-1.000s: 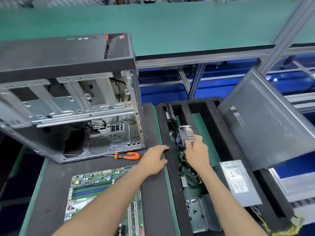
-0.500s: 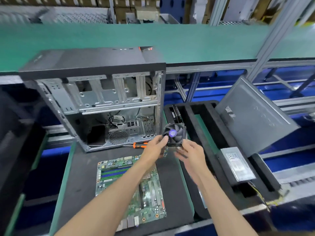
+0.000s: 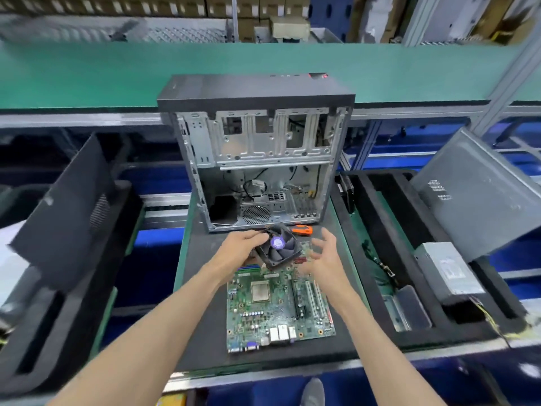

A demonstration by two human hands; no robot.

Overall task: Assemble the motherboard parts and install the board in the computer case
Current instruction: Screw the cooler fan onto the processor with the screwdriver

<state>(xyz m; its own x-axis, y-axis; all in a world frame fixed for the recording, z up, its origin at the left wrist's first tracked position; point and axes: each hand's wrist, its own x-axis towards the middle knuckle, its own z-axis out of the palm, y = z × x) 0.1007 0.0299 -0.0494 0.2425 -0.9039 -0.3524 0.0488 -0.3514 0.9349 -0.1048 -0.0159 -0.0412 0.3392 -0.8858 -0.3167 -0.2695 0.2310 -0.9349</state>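
Gripping the CPU cooler fan (image 3: 277, 249) with my left hand (image 3: 240, 251), I hold it tilted above the far end of the motherboard (image 3: 279, 306), my fingers curled over its left edge and its purple-labelled hub facing up towards me; my right hand (image 3: 323, 259) hangs just to the right of the fan, fingers spread and relaxed, holding nothing, apart from the fan's frame as far as I can tell, though the fingers are blurred; the motherboard lies flat on the dark mat (image 3: 202, 288) directly beneath and nearer to me than both hands, its bare CPU socket (image 3: 260, 291) just under the fan and slightly towards me, the white expansion slots (image 3: 314, 297) below my right wrist, the rear ports at the edge nearest my body; just beyond my fingertips stands the open computer case (image 3: 257, 153), upright, its empty interior facing me; an orange-handled screwdriver (image 3: 301, 230) lies on the mat between the case and my right fingers, partly hidden by the fan; well to the right of my right hand sits a black foam tray (image 3: 366, 230) holding a grey power supply (image 3: 450, 271), with a grey side panel (image 3: 474, 194) leaning over it; well to the left of my left hand another dark panel (image 3: 67, 218) leans over a second foam tray (image 3: 35, 332).
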